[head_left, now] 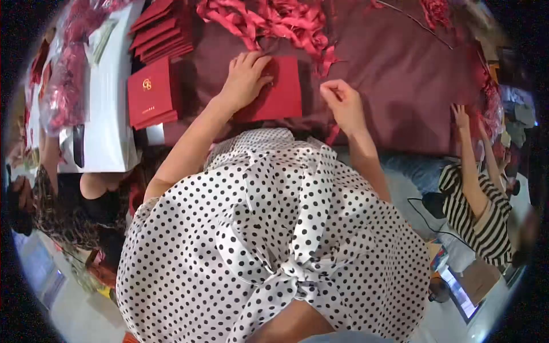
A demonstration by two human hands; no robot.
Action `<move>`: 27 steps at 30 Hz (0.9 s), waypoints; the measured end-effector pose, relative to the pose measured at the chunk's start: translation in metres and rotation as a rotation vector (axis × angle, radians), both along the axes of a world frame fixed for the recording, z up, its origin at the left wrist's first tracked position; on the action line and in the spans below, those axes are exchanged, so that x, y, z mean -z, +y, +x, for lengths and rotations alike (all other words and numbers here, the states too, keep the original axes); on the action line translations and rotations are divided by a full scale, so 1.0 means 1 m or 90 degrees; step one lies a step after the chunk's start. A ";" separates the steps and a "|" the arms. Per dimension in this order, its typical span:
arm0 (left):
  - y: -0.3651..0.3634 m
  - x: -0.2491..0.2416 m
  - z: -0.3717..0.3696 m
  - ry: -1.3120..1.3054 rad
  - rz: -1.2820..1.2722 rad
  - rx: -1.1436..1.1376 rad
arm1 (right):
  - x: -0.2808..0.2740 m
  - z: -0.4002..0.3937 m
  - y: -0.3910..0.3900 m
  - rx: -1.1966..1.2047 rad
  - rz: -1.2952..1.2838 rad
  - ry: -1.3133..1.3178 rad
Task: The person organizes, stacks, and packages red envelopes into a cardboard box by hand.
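A plain red folder-like card [284, 86] lies on the dark red cloth in front of me. My left hand [247, 79] rests on its left part, fingers stretched out and pressing down flat. Off the card's right edge, my right hand [345, 106] is raised with thumb and fingers curled into a pinch; whatever may be between the fingertips is too small to make out. To the left sits a stack of red cards [150, 94], the top one with a gold emblem. A pile of red ribbons [274, 22] lies beyond the card, one strand trailing toward my right hand.
Another fanned stack of red cards [163, 34] is at the far left of the dark red cloth [394, 86]. A white table [108, 108] with plastic-wrapped red items [64, 94] adjoins on the left. A person in a striped top [477, 211] reaches over the right side.
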State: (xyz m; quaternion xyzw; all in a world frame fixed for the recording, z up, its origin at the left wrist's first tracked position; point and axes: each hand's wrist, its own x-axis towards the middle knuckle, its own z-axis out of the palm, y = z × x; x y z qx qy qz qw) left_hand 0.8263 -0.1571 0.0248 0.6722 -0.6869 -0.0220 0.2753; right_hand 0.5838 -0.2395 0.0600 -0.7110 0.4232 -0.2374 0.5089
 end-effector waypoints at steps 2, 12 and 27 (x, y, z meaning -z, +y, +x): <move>-0.008 -0.008 -0.017 -0.017 0.001 -0.015 | 0.004 -0.007 -0.001 0.010 0.022 -0.028; -0.025 -0.026 -0.027 -0.022 0.037 -0.033 | 0.000 0.011 0.002 0.008 0.086 -0.066; -0.038 -0.040 -0.001 0.624 0.400 0.283 | 0.004 0.033 0.008 0.018 -0.039 -0.082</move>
